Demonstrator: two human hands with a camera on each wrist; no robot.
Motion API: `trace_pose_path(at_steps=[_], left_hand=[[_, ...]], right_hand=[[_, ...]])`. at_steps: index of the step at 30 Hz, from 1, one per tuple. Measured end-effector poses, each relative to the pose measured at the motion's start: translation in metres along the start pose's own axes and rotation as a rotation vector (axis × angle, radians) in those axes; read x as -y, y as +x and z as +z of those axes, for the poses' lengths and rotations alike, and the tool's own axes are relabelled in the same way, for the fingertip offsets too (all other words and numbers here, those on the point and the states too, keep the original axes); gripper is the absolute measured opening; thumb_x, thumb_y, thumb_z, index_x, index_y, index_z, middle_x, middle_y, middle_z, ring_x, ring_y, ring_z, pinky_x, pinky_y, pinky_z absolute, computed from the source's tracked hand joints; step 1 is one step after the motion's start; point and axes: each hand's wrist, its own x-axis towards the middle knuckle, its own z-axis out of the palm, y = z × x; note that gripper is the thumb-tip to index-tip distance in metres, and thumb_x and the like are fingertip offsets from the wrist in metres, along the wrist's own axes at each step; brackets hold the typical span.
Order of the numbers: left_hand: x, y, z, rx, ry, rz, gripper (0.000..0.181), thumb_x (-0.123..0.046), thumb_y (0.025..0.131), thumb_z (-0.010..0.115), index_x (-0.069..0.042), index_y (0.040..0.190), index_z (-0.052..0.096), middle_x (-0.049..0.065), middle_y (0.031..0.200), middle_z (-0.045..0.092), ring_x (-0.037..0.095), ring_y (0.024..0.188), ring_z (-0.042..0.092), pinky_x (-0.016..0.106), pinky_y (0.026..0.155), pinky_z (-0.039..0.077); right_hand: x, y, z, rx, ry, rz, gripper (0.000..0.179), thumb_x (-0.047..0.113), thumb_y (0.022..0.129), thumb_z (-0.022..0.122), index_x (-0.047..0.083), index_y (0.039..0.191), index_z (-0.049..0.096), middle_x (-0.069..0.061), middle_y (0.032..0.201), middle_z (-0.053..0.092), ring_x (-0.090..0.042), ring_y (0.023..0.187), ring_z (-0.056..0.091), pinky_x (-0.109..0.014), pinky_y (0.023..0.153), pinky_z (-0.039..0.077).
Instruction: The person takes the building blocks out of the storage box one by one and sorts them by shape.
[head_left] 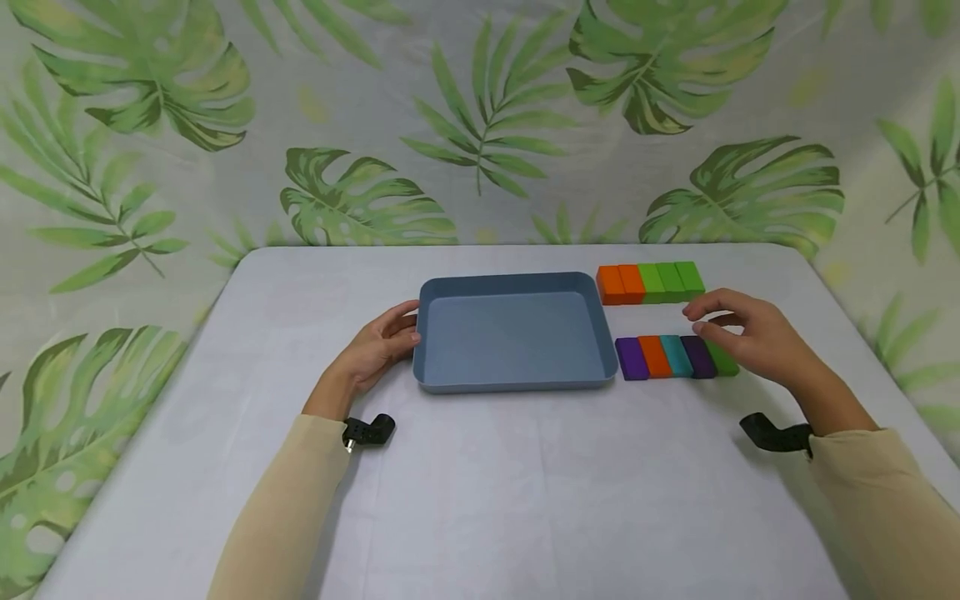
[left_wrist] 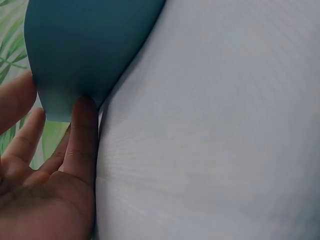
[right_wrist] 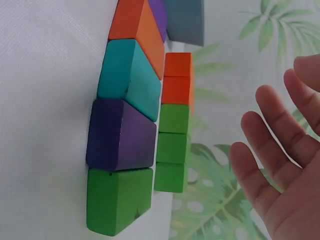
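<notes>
A blue-grey rectangular tray [head_left: 517, 333] lies on the white table. My left hand [head_left: 378, 348] is at its left end, and in the left wrist view fairly straight fingers [left_wrist: 82, 135] touch the tray's outer wall [left_wrist: 75, 55]. Over the right end of the front row of coloured blocks hovers my right hand [head_left: 750, 333], its fingers loosely bent and holding nothing. That row has a purple block [head_left: 632, 358], an orange block [head_left: 655, 357], a teal block [right_wrist: 127, 80], a dark purple block [right_wrist: 122, 135] and a green block [right_wrist: 117, 200].
Behind the front row stands a second row with orange blocks [head_left: 621, 284] and light green blocks [head_left: 671, 282], close to the tray's right back corner. White cloth covers the table [head_left: 480, 492]. A leaf-patterned cloth [head_left: 487, 117] hangs behind it.
</notes>
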Motion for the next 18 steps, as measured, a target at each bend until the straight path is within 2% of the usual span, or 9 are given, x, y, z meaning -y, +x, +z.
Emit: trace_pose_path(at_steps=[4, 6, 8, 11, 13, 14, 15, 18], left_hand=[[0.001, 0.001, -0.001, 0.013, 0.005, 0.014, 0.067, 0.0, 0.099, 0.053, -0.016, 0.158, 0.026, 0.017, 0.161, 0.031, 0.032, 0.146, 0.036, 0.023, 0.098, 0.046], [0.001, 0.002, -0.001, 0.002, 0.007, 0.014, 0.067, -0.001, 0.099, 0.054, -0.016, 0.158, 0.027, 0.016, 0.161, 0.031, 0.032, 0.145, 0.037, 0.023, 0.096, 0.046], [0.002, 0.002, -0.001, -0.016, 0.015, 0.015, 0.066, -0.001, 0.099, 0.054, -0.015, 0.157, 0.028, 0.017, 0.16, 0.032, 0.033, 0.144, 0.038, 0.023, 0.095, 0.047], [0.0, 0.001, 0.0, -0.051, 0.04, 0.015, 0.065, -0.001, 0.098, 0.055, -0.013, 0.157, 0.03, 0.017, 0.159, 0.034, 0.034, 0.143, 0.041, 0.029, 0.1, 0.047], [-0.002, 0.001, 0.001, -0.071, 0.073, 0.01, 0.065, -0.002, 0.097, 0.056, -0.011, 0.156, 0.03, 0.017, 0.159, 0.035, 0.034, 0.142, 0.042, 0.037, 0.106, 0.046], [-0.003, 0.0, 0.002, -0.079, 0.087, 0.008, 0.065, -0.002, 0.097, 0.056, -0.011, 0.156, 0.031, 0.018, 0.159, 0.035, 0.035, 0.142, 0.042, 0.041, 0.109, 0.045], [-0.005, 0.0, 0.003, -0.089, 0.11, 0.002, 0.064, -0.003, 0.097, 0.056, -0.01, 0.156, 0.031, 0.018, 0.159, 0.035, 0.035, 0.142, 0.043, 0.044, 0.111, 0.044], [-0.014, -0.002, 0.004, -0.131, 0.2, -0.019, 0.062, -0.007, 0.098, 0.055, -0.009, 0.155, 0.031, 0.018, 0.159, 0.035, 0.035, 0.142, 0.042, 0.049, 0.115, 0.041]], right_hand=[[0.001, -0.001, -0.003, 0.013, -0.05, -0.006, 0.02, 0.001, 0.094, 0.061, 0.008, 0.111, 0.067, 0.027, 0.105, 0.059, 0.021, 0.099, 0.049, 0.005, 0.084, 0.039], [0.005, 0.001, -0.005, 0.024, -0.088, -0.012, 0.019, 0.004, 0.095, 0.061, 0.008, 0.113, 0.066, 0.016, 0.108, 0.064, 0.022, 0.098, 0.049, 0.004, 0.084, 0.039], [0.011, 0.003, -0.005, 0.024, -0.147, -0.008, 0.02, 0.007, 0.094, 0.063, 0.01, 0.113, 0.067, 0.004, 0.11, 0.067, 0.014, 0.097, 0.053, 0.001, 0.083, 0.041], [0.02, 0.009, -0.002, 0.037, -0.247, -0.052, 0.022, 0.006, 0.091, 0.067, 0.008, 0.112, 0.067, -0.01, 0.112, 0.068, -0.01, 0.102, 0.06, -0.024, 0.087, 0.053], [0.026, 0.014, 0.001, 0.05, -0.294, -0.087, 0.023, 0.005, 0.088, 0.069, 0.007, 0.112, 0.067, -0.013, 0.112, 0.068, -0.027, 0.105, 0.058, -0.043, 0.09, 0.053], [0.029, 0.017, 0.003, 0.057, -0.305, -0.112, 0.024, 0.004, 0.087, 0.07, 0.004, 0.112, 0.067, -0.016, 0.111, 0.068, -0.031, 0.105, 0.058, -0.053, 0.089, 0.051], [0.032, 0.02, 0.004, 0.066, -0.305, -0.129, 0.026, 0.004, 0.087, 0.07, 0.003, 0.112, 0.067, -0.018, 0.111, 0.067, -0.035, 0.106, 0.057, -0.059, 0.09, 0.048], [0.043, 0.029, 0.009, 0.077, -0.322, -0.122, 0.03, 0.006, 0.088, 0.069, 0.0, 0.117, 0.066, -0.021, 0.117, 0.065, -0.039, 0.113, 0.054, -0.063, 0.097, 0.043]])
